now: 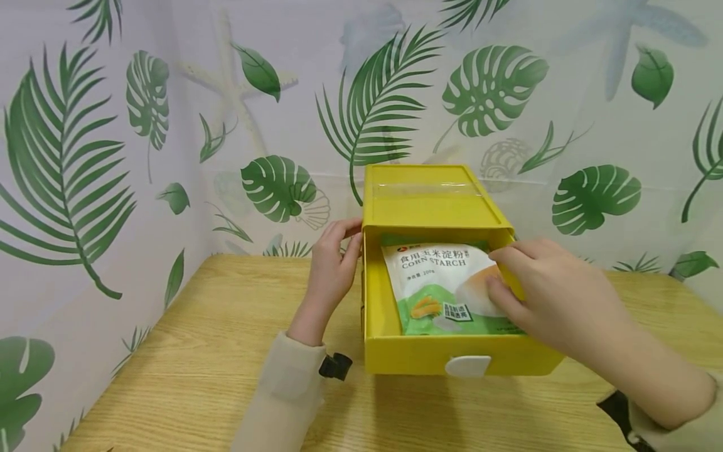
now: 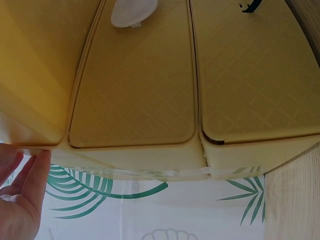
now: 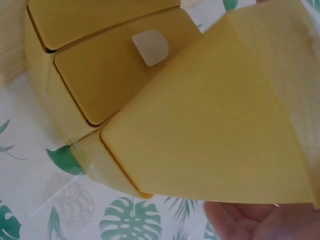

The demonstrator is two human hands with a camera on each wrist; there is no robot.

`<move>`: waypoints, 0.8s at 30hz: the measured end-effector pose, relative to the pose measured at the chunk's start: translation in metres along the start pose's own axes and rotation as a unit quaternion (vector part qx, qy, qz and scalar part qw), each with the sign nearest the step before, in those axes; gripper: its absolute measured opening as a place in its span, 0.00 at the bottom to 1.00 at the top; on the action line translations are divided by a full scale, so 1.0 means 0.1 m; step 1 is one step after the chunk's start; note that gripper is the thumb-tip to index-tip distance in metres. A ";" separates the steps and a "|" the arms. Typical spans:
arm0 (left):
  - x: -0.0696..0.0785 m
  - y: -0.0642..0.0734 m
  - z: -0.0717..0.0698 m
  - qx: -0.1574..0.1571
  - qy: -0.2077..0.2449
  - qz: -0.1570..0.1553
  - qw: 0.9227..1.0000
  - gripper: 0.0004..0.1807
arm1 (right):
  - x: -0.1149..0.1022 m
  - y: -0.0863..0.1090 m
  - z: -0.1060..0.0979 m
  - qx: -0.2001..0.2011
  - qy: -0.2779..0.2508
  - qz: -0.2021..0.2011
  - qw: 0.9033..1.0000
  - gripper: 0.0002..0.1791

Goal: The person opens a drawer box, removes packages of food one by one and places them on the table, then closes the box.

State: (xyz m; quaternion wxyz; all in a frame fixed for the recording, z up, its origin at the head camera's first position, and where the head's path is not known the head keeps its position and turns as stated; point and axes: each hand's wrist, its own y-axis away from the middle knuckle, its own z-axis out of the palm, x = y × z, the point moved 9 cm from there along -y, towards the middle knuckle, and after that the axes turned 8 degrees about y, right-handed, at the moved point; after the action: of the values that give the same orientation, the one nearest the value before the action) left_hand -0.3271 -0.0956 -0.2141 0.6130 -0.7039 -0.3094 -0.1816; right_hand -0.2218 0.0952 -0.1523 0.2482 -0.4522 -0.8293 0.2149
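Observation:
A yellow cabinet (image 1: 432,196) stands on the table with its top drawer (image 1: 403,355) pulled out. Inside that drawer lies a white and green bag of corn starch (image 1: 420,289). My right hand (image 1: 559,295) reaches over the drawer's right wall, thumb and index finger pinching the bag near its right edge, which the hand partly covers. In the right wrist view, part of this hand (image 3: 250,220) shows past the drawer's side wall. My left hand (image 1: 333,263) rests its fingers on the cabinet's left side; the left wrist view shows its fingertips (image 2: 42,165) at the cabinet's edge.
Lower drawers (image 2: 132,85) with a white pull tab (image 2: 134,11) and a dark handle (image 2: 251,5) sit below the pulled-out one. Clear tape (image 1: 429,189) crosses the cabinet top. A leaf-patterned cloth (image 1: 271,113) hangs behind the wooden table (image 1: 220,326).

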 end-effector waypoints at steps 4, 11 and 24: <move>0.00 0.00 0.00 0.000 0.000 -0.002 1.000 0.11 | 0.08 -0.04 0.20 -0.102 0.011 0.020 0.994 0.06; 0.00 -0.01 0.01 -0.002 0.001 0.000 1.000 0.11 | 0.13 -0.03 0.40 -0.190 0.025 0.027 0.981 0.11; -0.01 0.00 0.00 0.002 0.003 -0.003 1.000 0.11 | 0.07 -0.06 0.48 -0.201 0.002 0.005 0.980 0.09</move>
State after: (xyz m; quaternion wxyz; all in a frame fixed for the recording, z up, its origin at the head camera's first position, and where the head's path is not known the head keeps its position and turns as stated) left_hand -0.3277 -0.0959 -0.2144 0.6150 -0.7010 -0.3102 -0.1850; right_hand -0.2582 0.0915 -0.1850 0.1528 -0.4977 -0.8526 0.0446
